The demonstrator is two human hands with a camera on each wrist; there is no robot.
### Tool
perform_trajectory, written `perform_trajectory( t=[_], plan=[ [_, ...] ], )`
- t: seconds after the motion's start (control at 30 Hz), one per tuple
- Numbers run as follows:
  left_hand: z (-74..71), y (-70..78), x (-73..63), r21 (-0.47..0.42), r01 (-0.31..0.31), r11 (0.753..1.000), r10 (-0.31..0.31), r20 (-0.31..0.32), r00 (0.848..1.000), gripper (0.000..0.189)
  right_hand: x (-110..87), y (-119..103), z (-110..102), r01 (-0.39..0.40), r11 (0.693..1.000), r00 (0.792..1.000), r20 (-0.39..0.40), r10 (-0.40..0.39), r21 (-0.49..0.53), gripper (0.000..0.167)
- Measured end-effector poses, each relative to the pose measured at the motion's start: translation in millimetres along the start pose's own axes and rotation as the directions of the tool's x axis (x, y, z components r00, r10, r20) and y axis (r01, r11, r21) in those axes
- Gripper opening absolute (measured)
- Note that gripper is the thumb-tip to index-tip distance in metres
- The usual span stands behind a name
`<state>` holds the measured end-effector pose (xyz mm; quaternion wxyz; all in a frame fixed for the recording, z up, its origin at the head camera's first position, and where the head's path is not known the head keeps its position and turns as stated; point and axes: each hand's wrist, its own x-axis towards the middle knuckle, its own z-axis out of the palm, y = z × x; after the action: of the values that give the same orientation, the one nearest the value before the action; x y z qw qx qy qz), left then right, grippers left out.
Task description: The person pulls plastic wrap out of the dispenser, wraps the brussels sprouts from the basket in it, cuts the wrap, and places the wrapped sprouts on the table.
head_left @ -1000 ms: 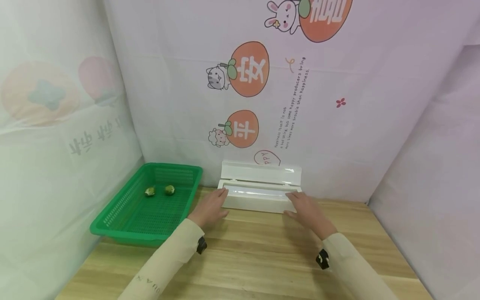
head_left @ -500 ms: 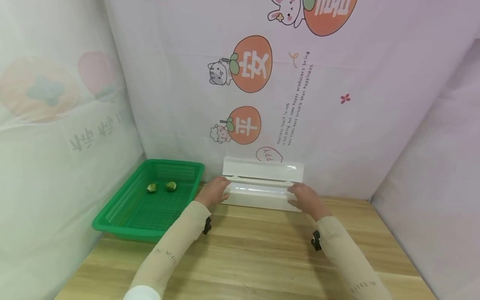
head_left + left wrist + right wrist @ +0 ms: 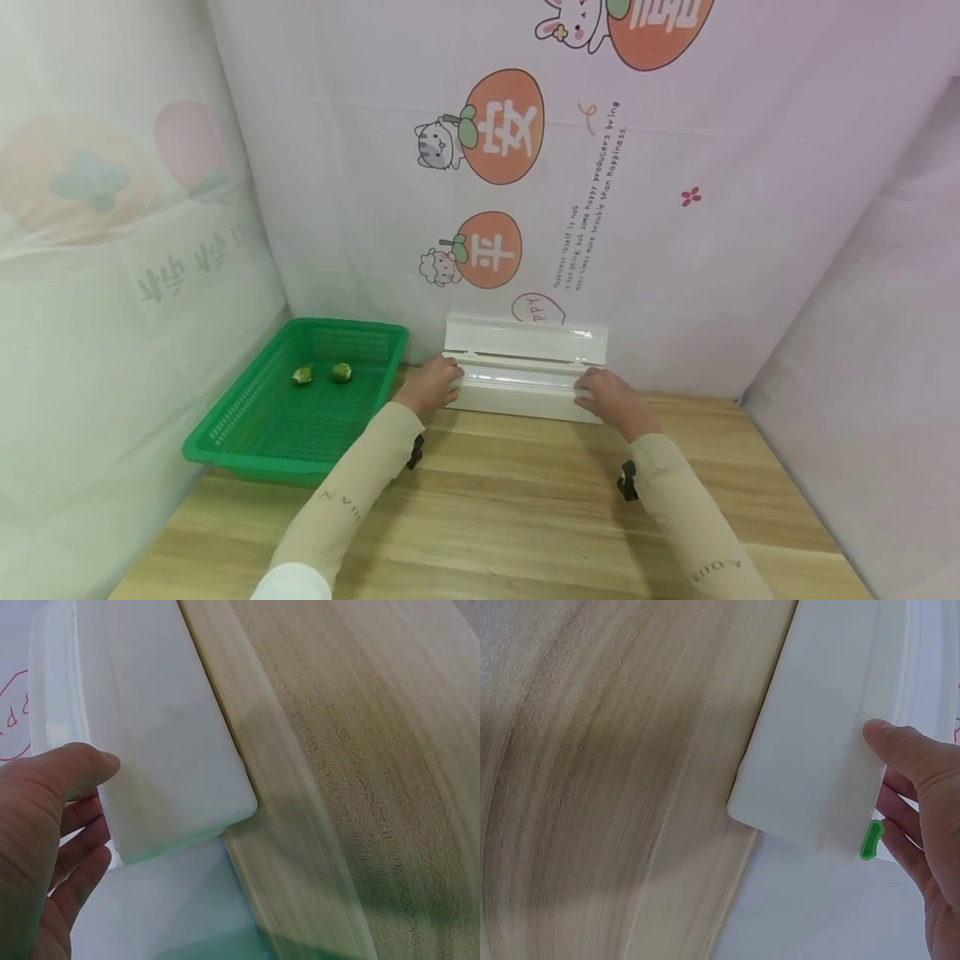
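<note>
A long white plastic wrap dispenser (image 3: 517,400) stands at the back of the table against the curtain. Its lid (image 3: 525,340) is raised, and a shiny roll (image 3: 517,377) lies in the trough. My left hand (image 3: 430,386) holds the left end; the left wrist view has the thumb (image 3: 90,765) on the front wall and fingers curled behind. At the opposite end my right hand (image 3: 617,404) grips likewise, its thumb (image 3: 889,742) over the front edge. A small green piece (image 3: 871,840) shows at that end in the right wrist view. Fingertips behind the walls are partly hidden.
Left of the dispenser sits a green plastic basket (image 3: 247,470) with two small green-and-white items (image 3: 342,372) inside. Printed white curtains (image 3: 360,208) enclose the back and both sides. Wooden tabletop (image 3: 510,517) stretches in front of the dispenser.
Both hands have moved in from resting near the dispenser's ends to gripping them. The head view has shifted slightly. The dispenser's lid stays raised.
</note>
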<state>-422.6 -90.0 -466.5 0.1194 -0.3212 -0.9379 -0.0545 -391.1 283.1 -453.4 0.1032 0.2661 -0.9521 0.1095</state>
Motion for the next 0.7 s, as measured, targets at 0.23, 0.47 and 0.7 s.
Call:
perform_trajectory(
  t=[0.23, 0.47, 0.7],
  plan=[
    [0.0, -2.4, 3.3, -0.059, -0.025, 0.998, 0.025, 0.002, 1.000, 0.015, 1.7, 9, -3, -0.035, 0.993, 0.999, 0.026, 0.033, 0.110, 0.015],
    [-0.4, -11.9, 9.7, -0.239, -0.016, 0.971, 0.015, -0.007, 1.000, 0.014, 10.9, 23, -3, -0.084, 0.969, 0.996, 0.060, 0.072, 0.233, 0.011],
    [4.5, -17.9, 16.6, -0.355, 0.010, 0.935, -0.033, -0.059, 0.998, 0.009, 11.7, 25, -8, -0.174, 0.919, 0.984, 0.107, 0.145, 0.353, 0.007]
  ],
)
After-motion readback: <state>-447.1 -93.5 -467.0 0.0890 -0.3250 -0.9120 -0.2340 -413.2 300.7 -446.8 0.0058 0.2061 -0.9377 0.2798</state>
